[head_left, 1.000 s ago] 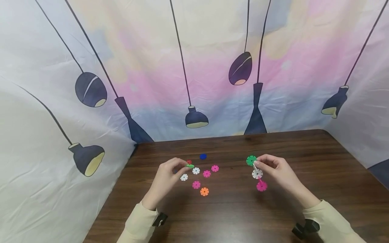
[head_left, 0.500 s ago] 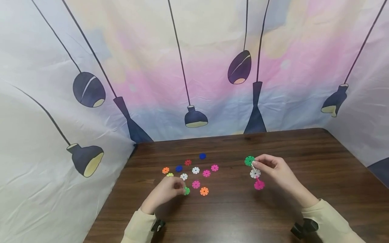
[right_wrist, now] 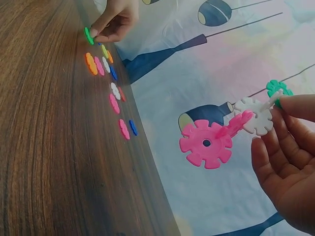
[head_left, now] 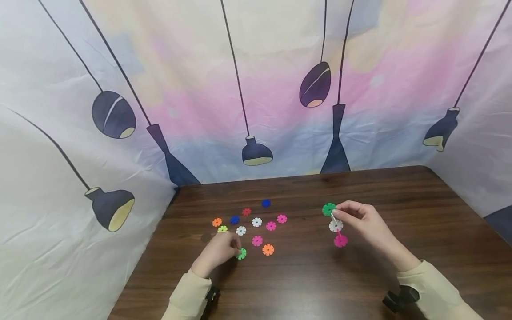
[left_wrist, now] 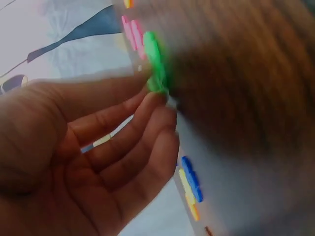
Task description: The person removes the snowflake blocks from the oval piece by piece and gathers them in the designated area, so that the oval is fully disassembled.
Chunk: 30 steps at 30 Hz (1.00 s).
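Note:
My left hand (head_left: pixel 219 250) pinches a light green notched disc (head_left: pixel 242 254) between thumb and fingers, low over the table's left part. The left wrist view shows that green disc edge-on, slightly blurred, at the fingertips. My right hand (head_left: pixel 362 220) holds a chain of interlocked snowflake discs in the air. It pinches the chain near its upper end, where a darker green disc (right_wrist: pixel 278 90) sits. Below come white discs (right_wrist: pixel 254 116), then pink ones (right_wrist: pixel 205 144) at the lower end. The fingers hide part of the chain.
Loose notched discs lie flat between the hands, among them an orange (head_left: pixel 268 250), pink (head_left: pixel 257 241), white (head_left: pixel 257 222), blue (head_left: pixel 266 203) and red disc (head_left: pixel 246 211). A yellow disc (head_left: pixel 222 229) is partly behind the left hand. A printed curtain (head_left: pixel 280 111) borders the table (head_left: pixel 304 284).
The left hand has come down and toward the person with the light green disc, from above the loose discs to the table's near side. The right hand has stayed nearly still with its chain.

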{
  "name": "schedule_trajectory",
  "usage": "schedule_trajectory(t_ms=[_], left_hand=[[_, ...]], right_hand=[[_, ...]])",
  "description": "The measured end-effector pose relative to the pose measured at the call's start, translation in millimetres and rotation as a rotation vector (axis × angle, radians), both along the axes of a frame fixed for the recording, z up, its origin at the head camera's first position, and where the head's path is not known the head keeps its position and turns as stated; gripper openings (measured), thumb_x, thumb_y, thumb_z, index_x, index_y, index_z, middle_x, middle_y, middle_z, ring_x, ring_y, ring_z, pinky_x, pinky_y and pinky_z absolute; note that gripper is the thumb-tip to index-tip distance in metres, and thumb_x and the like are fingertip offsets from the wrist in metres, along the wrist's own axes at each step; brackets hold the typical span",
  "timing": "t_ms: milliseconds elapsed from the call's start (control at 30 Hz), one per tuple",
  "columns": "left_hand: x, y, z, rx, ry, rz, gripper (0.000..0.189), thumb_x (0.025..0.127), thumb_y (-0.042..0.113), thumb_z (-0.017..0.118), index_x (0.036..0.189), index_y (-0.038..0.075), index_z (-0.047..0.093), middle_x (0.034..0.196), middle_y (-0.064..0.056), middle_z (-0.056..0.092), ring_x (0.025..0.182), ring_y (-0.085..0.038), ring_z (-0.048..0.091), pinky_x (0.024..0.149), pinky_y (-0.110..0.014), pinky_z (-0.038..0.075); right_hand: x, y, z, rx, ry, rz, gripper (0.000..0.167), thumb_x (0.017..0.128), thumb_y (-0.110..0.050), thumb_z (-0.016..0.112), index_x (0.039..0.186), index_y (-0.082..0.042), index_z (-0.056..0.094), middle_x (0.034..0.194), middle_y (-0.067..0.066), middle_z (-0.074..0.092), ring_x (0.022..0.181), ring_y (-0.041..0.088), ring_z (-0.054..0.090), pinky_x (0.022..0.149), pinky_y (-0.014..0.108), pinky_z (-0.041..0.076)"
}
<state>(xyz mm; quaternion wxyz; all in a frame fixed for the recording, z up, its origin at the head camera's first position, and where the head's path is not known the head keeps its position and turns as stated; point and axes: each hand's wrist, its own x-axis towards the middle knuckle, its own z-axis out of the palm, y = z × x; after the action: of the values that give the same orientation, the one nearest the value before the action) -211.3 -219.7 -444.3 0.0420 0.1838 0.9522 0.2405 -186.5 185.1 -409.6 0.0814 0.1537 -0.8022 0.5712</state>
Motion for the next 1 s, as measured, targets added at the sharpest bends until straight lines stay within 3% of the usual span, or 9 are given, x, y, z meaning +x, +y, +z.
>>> schedule_trajectory(t_ms=[133,300,600,733,1000], left_hand=[[-0.6,3.6,0.0,-0.022,0.021,0.035,0.016,0.084,-0.002,0.076,0.077,0.009,0.066,0.071,0.003,0.057,0.064,-0.014,0.050,0.058,-0.031,0.044],[-0.8,4.3,-3.1,-0.020,-0.002,0.070,0.016,0.084,-0.002,0.076,0.078,0.009,0.065,0.072,0.002,0.057,0.064,-0.015,0.051,0.058,-0.031,0.044],[-0.3,0.4,0.6,-0.022,0.018,0.056,0.010,0.088,0.004,0.075,0.082,0.010,0.069,0.071,0.003,0.058,0.062,-0.014,0.051,0.056,-0.030,0.045],[0.3,4.3,11.7,-0.001,0.083,0.040,0.009,0.089,0.009,0.077,0.083,0.010,0.070,0.070,0.005,0.059,0.059,-0.011,0.051,0.054,-0.028,0.045],[1.2,38.5,52.6,0.116,0.199,-0.044,0.005,0.092,0.018,0.075,0.090,0.014,0.073,0.077,0.009,0.063,0.061,-0.010,0.051,0.055,-0.028,0.046]], right_hand=[[-0.4,1.2,0.1,0.004,-0.006,-0.007,0.024,0.096,-0.024,0.071,0.108,-0.003,0.071,0.094,0.005,0.072,0.083,0.014,0.064,0.076,0.030,0.054],[-4.0,1.9,-2.8,0.015,-0.016,0.004,0.023,0.096,-0.026,0.071,0.107,-0.006,0.072,0.094,0.005,0.072,0.082,0.015,0.063,0.075,0.033,0.055],[-3.6,-1.0,-4.1,0.023,-0.037,0.024,0.024,0.096,-0.027,0.071,0.108,-0.007,0.072,0.095,0.006,0.072,0.084,0.016,0.065,0.078,0.034,0.055],[-2.2,-3.0,-4.2,0.029,-0.035,0.048,0.023,0.096,-0.026,0.071,0.108,-0.006,0.072,0.094,0.005,0.072,0.084,0.016,0.065,0.078,0.033,0.055],[-5.2,-7.9,6.5,0.037,0.004,0.066,0.021,0.097,-0.027,0.070,0.107,-0.009,0.072,0.094,0.004,0.072,0.083,0.017,0.064,0.075,0.032,0.055]])
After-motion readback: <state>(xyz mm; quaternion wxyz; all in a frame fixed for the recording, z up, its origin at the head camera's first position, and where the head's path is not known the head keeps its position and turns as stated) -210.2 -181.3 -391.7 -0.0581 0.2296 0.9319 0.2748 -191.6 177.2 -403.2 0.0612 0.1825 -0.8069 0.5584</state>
